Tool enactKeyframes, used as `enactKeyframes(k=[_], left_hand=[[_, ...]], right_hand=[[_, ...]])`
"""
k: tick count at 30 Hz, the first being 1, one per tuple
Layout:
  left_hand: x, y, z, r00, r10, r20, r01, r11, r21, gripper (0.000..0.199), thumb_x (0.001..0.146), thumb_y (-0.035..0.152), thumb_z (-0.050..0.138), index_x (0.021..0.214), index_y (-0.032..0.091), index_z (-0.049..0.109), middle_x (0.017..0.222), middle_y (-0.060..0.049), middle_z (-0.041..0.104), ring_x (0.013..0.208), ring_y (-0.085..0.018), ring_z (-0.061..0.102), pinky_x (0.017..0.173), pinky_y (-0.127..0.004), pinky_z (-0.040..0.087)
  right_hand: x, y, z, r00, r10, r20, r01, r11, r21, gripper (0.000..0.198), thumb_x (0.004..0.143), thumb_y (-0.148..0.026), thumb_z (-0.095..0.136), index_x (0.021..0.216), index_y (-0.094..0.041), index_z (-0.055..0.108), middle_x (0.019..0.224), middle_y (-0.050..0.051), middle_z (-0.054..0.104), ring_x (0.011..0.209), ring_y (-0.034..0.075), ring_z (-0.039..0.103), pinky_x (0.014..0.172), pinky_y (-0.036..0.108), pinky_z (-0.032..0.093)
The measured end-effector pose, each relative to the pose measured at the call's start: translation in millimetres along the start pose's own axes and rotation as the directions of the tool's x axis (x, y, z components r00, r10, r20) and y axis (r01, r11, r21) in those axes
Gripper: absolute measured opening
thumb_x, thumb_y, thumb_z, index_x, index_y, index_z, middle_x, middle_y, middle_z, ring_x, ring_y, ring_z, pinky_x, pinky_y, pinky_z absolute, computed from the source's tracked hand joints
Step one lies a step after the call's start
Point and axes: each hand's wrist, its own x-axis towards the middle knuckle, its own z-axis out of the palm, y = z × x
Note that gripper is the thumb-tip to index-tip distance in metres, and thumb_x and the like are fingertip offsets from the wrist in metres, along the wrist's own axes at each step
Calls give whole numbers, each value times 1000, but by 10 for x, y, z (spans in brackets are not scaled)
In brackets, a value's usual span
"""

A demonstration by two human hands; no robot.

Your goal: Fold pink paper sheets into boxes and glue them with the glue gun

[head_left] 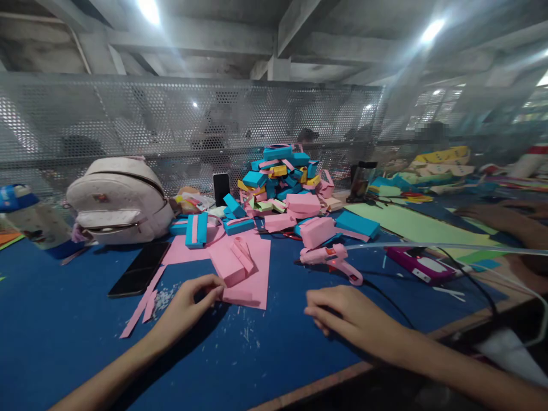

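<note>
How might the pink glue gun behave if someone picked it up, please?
The pink glue gun would probably feel stiff, given its solid molded-looking body. Its trailing black cord may tug, and its angled shape makes rolling seem unlikely.

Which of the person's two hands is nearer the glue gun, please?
The right hand, on the near side of the pink glue gun; the left hand is farther off, touching a pink paper strip.

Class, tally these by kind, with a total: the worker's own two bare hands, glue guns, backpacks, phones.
Hands: 2 (left hand, right hand)
Glue gun: 1
Backpack: 1
Phones: 2 (flat phone, upright phone)
Total: 6
</note>
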Motion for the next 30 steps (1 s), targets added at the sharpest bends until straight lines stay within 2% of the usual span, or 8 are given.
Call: enactKeyframes(k=[4, 7, 9, 12, 14, 19, 25, 30], left_hand=[[45, 101, 41, 990, 84, 112, -85, 996, 4, 26, 92, 35, 47, 83, 19, 64, 87, -4, 66, 83, -19, 60, 77, -30, 43], [121, 142, 117, 985, 95, 143, -97, 995, 4, 22, 92, 31, 47, 82, 19, 63, 91, -5, 67, 88, -19, 61, 80, -31, 44], [170, 142, 189, 990, 56, 132, -59, 998, 20, 19, 91, 29, 48, 84, 19, 63, 90, -4, 67, 87, -19, 62, 77, -29, 45], [209, 120, 290, 994, 28, 103, -37, 995, 89, 16, 90, 27, 48, 90, 20, 63, 91, -3, 68, 83, -18, 62, 71, -27, 45], [213, 106, 324, 994, 65, 88, -83, 972, 219, 17, 91, 26, 48, 96, 22, 63, 94, -3, 68, 83, -19, 61, 70, -28, 44], [201, 66, 250, 967, 238, 95, -243, 732, 636, 23, 96, 33, 43, 92, 21, 62, 83, -4, 65, 76, -22, 58, 67, -34, 41], [151, -96, 39, 915, 394, 90, -340, 630, 698, 20, 97, 28, 44, 100, 20, 62, 100, -6, 67, 83, -20, 60, 71, -33, 43], [108, -253, -42, 872, 479, 99, -406, 596, 693, 20, 96, 17, 42, 98, 21, 62, 93, -4, 66, 77, -18, 58, 67, -30, 39]], right_hand=[[-365, 414, -206, 971, 131, -202, -150, 986, -79, 44, 100, -43, 30, 70, -21, 53, 71, 2, 60, 68, 17, 58, 67, 29, 41], [-471, 729, -320, 883, 197, -425, -286, 945, -156, 34, 95, -51, 39, 88, -22, 55, 91, 6, 62, 86, 23, 59, 77, 35, 44], [-446, 895, -365, 837, 246, -489, -355, 924, -141, 36, 89, -56, 47, 101, -23, 54, 104, 8, 63, 97, 27, 59, 79, 38, 47], [-302, 1064, -386, 852, 291, -434, -357, 931, -78, 50, 84, -59, 53, 121, -25, 51, 117, 10, 63, 105, 29, 60, 84, 40, 49], [-174, 1134, -377, 881, 281, -381, -325, 944, -54, 52, 83, -58, 56, 123, -24, 54, 122, 10, 63, 108, 31, 59, 90, 42, 47], [91, 1203, -339, 918, 307, -250, -316, 949, 6, 47, 80, -58, 58, 97, -16, 69, 98, 11, 72, 91, 32, 66, 80, 40, 50], [192, 1011, -377, 934, 312, -172, -291, 947, 136, 46, 82, -56, 57, 96, -14, 70, 102, 10, 72, 94, 31, 66, 85, 39, 49], [227, 772, -392, 961, 259, -99, -241, 957, 164, 45, 83, -55, 58, 101, -15, 70, 106, 9, 71, 97, 30, 63, 88, 40, 47]])
